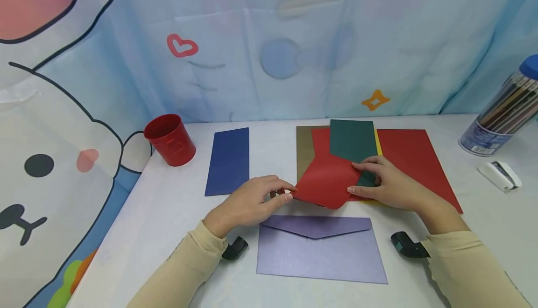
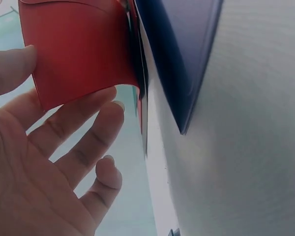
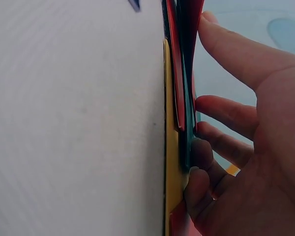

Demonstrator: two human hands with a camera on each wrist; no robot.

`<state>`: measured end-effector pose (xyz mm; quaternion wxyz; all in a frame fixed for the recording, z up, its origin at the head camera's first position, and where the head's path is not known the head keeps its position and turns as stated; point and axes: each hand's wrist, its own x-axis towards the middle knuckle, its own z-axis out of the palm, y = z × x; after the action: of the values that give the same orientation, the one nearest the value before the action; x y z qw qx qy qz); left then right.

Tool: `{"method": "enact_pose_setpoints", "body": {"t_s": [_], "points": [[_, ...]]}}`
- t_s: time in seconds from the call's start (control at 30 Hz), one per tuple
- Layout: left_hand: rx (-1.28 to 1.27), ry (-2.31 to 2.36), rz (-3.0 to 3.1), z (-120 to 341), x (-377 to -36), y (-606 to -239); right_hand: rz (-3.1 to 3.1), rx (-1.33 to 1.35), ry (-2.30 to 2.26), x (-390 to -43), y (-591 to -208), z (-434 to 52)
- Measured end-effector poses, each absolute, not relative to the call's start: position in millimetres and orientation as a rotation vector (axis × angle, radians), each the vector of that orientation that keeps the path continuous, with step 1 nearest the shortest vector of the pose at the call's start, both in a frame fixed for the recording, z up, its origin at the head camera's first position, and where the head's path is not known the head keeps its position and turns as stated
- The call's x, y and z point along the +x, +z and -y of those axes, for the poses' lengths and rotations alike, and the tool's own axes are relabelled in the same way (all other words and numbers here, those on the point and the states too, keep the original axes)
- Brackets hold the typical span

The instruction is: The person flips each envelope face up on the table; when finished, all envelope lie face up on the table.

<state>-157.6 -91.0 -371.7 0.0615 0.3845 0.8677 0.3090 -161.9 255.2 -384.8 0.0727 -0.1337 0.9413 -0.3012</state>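
A red envelope [image 1: 328, 182] lies bent upward on a pile of coloured paper at the table's middle. My left hand [image 1: 286, 195] pinches its left corner between thumb and fingers; the left wrist view shows the red envelope [image 2: 83, 49] curling over those fingers [image 2: 88, 123]. My right hand [image 1: 357, 177] rests on the pile, its fingers [image 3: 221, 110] pressing where the red envelope meets a dark green envelope [image 1: 352, 140]. A yellow sheet [image 3: 171, 147] lies lowest in the pile. A lilac envelope [image 1: 319, 252], flap closed, sits nearest me.
A blue envelope [image 1: 229, 161] lies left of the pile, and a red cup [image 1: 170, 140] stands beyond it near the table's left edge. A brown envelope [image 1: 303, 151] and a large red sheet [image 1: 412, 158] belong to the pile. At the far right are a pencil tube [image 1: 500, 112] and a white stapler [image 1: 500, 175].
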Motion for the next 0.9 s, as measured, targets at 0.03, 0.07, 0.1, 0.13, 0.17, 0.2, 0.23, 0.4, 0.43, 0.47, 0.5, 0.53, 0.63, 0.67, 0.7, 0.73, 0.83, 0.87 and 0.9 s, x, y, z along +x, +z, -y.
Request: {"method": "enact_pose_setpoints", "body": {"t_s": [0.03,0.07,0.1,0.13,0.17,0.2,0.23,0.4,0.43,0.47,0.5,0.53,0.63,0.67,0.7,0.73,0.83,0.87,0.9], "points": [[1.162,0.938,-2.625,91,-158,-372,-2.828,-0.404,-0.904,-162,-385,-255],[1.162,0.944,-2.629,91,-158,-371,-2.828,-0.405,-0.906,-162,-384,-255],[1.163,0.952,-2.634,91,-158,-371,-2.826,-0.406,-0.907,-162,-385,-256],[1.164,0.962,-2.641,91,-159,-371,-2.826,-0.408,-0.908,-162,-385,-256],[1.164,0.974,-2.649,91,-159,-371,-2.824,-0.408,-0.91,-162,-385,-256],[1.165,0.985,-2.661,91,-159,-371,-2.822,-0.408,-0.911,-162,-385,-256],[1.17,0.998,-2.675,91,-159,-371,-2.82,-0.41,-0.912,-163,-385,-256],[1.227,1.09,-2.792,92,-161,-371,-2.812,-0.415,-0.96,-163,-383,-253],[1.247,1.117,-2.829,92,-162,-371,-2.818,-0.422,-0.975,-162,-383,-253],[1.27,1.15,-2.871,92,-162,-371,-2.83,-0.427,-0.993,-162,-382,-251],[1.298,1.193,-2.911,93,-162,-370,-2.845,-0.437,-1.011,-162,-382,-251],[1.333,1.245,-2.953,93,-163,-370,-2.863,-0.459,-1.034,-162,-382,-250],[1.455,1.451,-3.064,93,-164,-367,-2.935,-0.503,-1.133,-162,-381,-244],[1.506,1.536,-3.08,93,-165,-367,-2.968,-0.509,-1.17,-161,-380,-242],[1.552,1.623,-3.086,93,-166,-365,-3.006,-0.514,-1.205,-160,-379,-240],[1.591,1.702,-3.09,93,-167,-365,-3.044,-0.513,-1.243,-159,-377,-237],[1.627,1.888,-3.059,94,-169,-362,-3.137,-0.462,-1.377,-156,-371,-232],[1.61,1.927,-3.045,94,-170,-362,-3.147,-0.451,-1.439,-155,-369,-231],[1.577,1.955,-3.037,94,-170,-361,-3.139,-0.445,-1.509,-155,-367,-231]]}}
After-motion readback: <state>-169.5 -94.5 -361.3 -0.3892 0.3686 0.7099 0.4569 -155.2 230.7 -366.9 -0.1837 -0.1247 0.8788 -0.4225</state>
